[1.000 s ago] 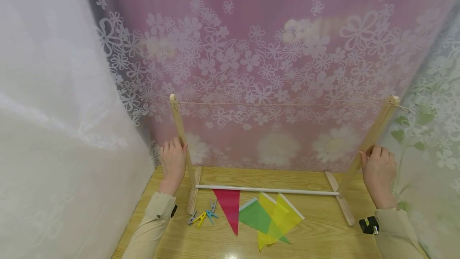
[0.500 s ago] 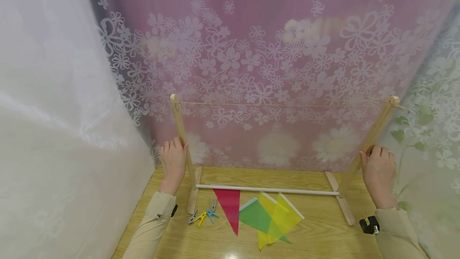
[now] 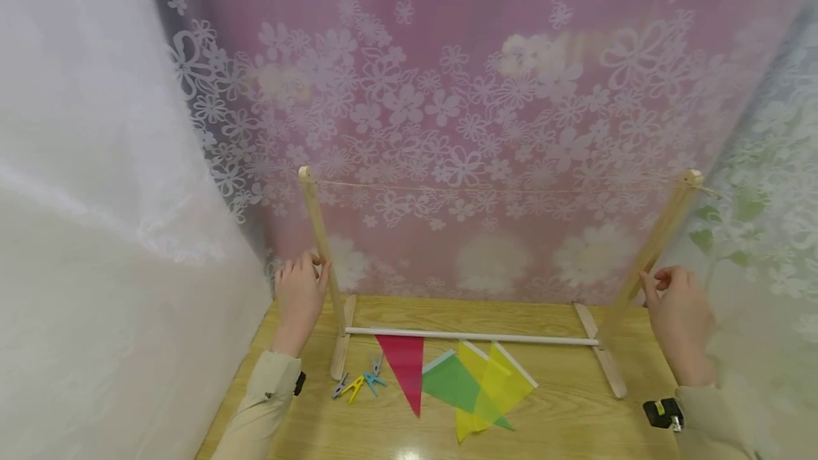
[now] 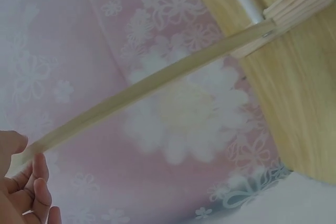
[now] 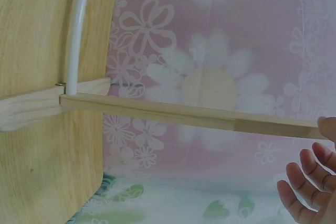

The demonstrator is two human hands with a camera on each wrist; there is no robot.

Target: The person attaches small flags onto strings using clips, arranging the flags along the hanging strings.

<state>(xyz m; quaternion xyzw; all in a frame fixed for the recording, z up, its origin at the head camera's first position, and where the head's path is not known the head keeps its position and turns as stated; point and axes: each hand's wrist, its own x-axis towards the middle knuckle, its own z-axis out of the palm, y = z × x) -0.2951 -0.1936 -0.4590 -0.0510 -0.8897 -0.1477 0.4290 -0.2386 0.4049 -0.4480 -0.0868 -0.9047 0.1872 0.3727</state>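
Note:
A wooden stand has a left post (image 3: 317,226) and a right post (image 3: 664,229), joined low down by a white rod (image 3: 473,336). A thin string (image 3: 498,190) spans the post tops, sagging slightly. My left hand (image 3: 300,297) is at the left post, thumb tip right at the wood, the other fingers loosely bent. At the right post, my right hand (image 3: 680,321) has its thumb by the wood, and in the right wrist view its fingers (image 5: 302,179) spread loosely below the post. Neither hand wraps its post.
On the wooden table (image 3: 543,431) lie a red pennant (image 3: 404,368), a green pennant (image 3: 450,382) and overlapping yellow pennants (image 3: 511,382). Several small clothespins (image 3: 356,387) lie to their left. A pink flowered curtain (image 3: 473,112) hangs behind, with pale sheets at both sides.
Both hands have loosened their grip on the posts and drawn slightly outward and down. The stand appears shifted slightly left in the view, and the string sags a little more.

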